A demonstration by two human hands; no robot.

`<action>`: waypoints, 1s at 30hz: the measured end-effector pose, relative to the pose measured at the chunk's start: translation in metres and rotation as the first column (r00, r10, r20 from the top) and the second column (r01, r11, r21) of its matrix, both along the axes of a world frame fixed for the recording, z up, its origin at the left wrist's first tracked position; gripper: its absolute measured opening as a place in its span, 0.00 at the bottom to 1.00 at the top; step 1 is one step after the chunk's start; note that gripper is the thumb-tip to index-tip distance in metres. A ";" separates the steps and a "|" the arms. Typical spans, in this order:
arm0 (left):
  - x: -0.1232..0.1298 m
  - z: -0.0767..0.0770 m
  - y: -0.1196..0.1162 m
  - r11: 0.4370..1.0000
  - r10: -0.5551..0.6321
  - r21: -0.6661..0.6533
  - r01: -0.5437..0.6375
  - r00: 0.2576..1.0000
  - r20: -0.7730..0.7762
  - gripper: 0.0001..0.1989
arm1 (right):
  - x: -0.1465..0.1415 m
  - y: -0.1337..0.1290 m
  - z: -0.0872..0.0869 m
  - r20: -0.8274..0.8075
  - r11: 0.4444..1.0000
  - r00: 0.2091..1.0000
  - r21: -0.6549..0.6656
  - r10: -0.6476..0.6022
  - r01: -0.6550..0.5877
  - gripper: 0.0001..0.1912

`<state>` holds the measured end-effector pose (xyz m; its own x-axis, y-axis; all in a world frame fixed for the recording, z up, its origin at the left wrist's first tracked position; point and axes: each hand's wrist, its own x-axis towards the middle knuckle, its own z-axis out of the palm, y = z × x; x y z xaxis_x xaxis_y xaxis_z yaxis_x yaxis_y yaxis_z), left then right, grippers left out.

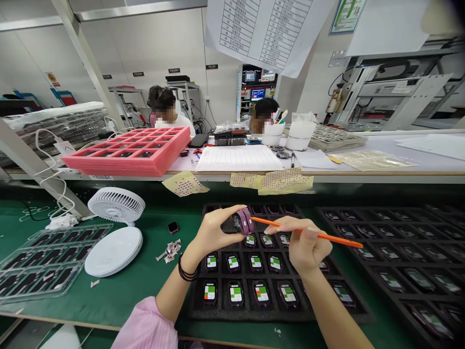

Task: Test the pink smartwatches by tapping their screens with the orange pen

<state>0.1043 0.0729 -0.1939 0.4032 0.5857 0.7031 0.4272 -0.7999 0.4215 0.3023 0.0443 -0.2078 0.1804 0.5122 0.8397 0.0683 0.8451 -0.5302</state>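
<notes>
Between the thumb and fingers of my left hand (217, 230) are two purple watch bodies (244, 221), held side by side above a black foam tray (250, 314). My right hand (308, 242) grips a thin orange stick (341, 240), whose left tip meets or nearly meets the side of the watch bodies. Below both hands, the tray holds rows of watches (236, 293) with lit screens showing green and white, a few with red or orange patches. Part of the tray is hidden behind my right hand and forearm.
A second black tray of watches (390, 281) lies at the right. On the left are a white fan (114, 252), a clear tray of dark pieces (39, 257), a loose watch (173, 227) and small scraps (170, 251). A pink foam tray (127, 167) rests on the shelf; two people sit beyond.
</notes>
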 end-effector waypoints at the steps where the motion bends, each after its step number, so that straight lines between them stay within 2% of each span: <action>1: 0.000 -0.001 0.000 1.000 0.008 0.012 -0.008 1.000 0.002 0.26 | 0.000 0.000 -0.002 0.016 0.999 1.000 0.031 -0.009 0.008 0.19; 4: 0.001 -0.002 0.001 0.999 0.022 0.045 -0.022 1.000 0.002 0.26 | 0.001 0.002 -0.005 0.041 0.994 0.998 0.103 -0.037 0.033 0.17; 6: 0.001 -0.003 0.002 0.998 0.022 0.052 -0.022 1.000 -0.001 0.26 | 0.001 0.003 -0.004 0.061 0.994 0.997 0.103 -0.049 0.042 0.16; 11: 0.001 -0.001 0.003 1.000 0.030 -0.003 -0.030 0.999 0.017 0.26 | -0.001 0.003 0.001 0.065 0.999 0.997 -0.011 0.047 -0.046 0.15; 16: 0.001 0.001 0.001 0.999 0.039 0.011 -0.039 0.999 0.011 0.25 | -0.005 -0.001 0.002 0.073 0.990 0.990 -0.076 0.122 -0.116 0.17; 24: 0.003 0.001 -0.001 0.999 0.048 0.019 -0.048 0.999 -0.025 0.26 | -0.005 -0.001 -0.001 0.037 0.994 0.994 -0.044 0.101 -0.099 0.17; 30: 0.003 0.001 -0.001 0.998 0.058 0.011 -0.057 0.998 -0.024 0.26 | -0.006 0.001 0.002 0.046 0.990 0.990 0.035 0.131 -0.133 0.15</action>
<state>0.1075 0.0717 -0.1928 0.3860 0.6014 0.6995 0.4826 -0.7779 0.4024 0.2968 0.0453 -0.2062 0.0765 0.4965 0.8647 -0.0234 0.8679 -0.4962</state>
